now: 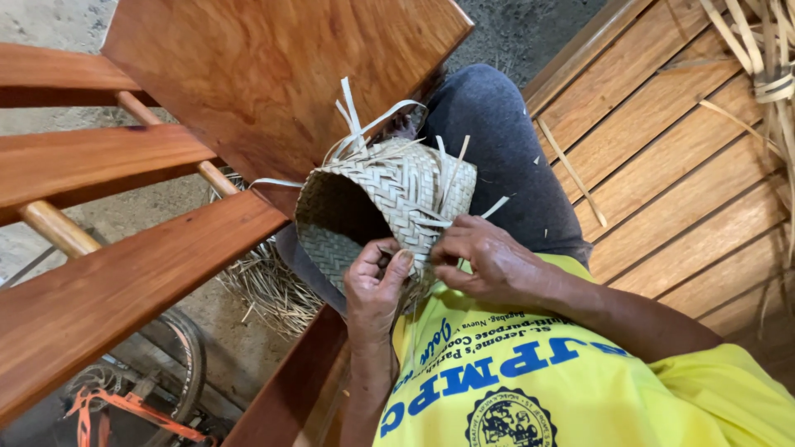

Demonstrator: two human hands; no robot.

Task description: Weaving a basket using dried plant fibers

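Note:
A small basket (389, 194) woven from pale flat leaf strips rests on my lap, its opening turned to the left. Loose strip ends (364, 124) stick out of its top and right side. My left hand (374, 285) grips the near rim of the basket, thumb on the outside. My right hand (480, 257) pinches a strip at the basket's lower right wall. Both hands touch the weave close together.
I sit on a slatted wooden bench (662, 165); its polished backrest and armrest (132, 265) are at the left. A bundle of leaf strips (770, 74) lies at the upper right. Dry trimmings (269, 285) and a bicycle wheel (186, 348) are on the ground below.

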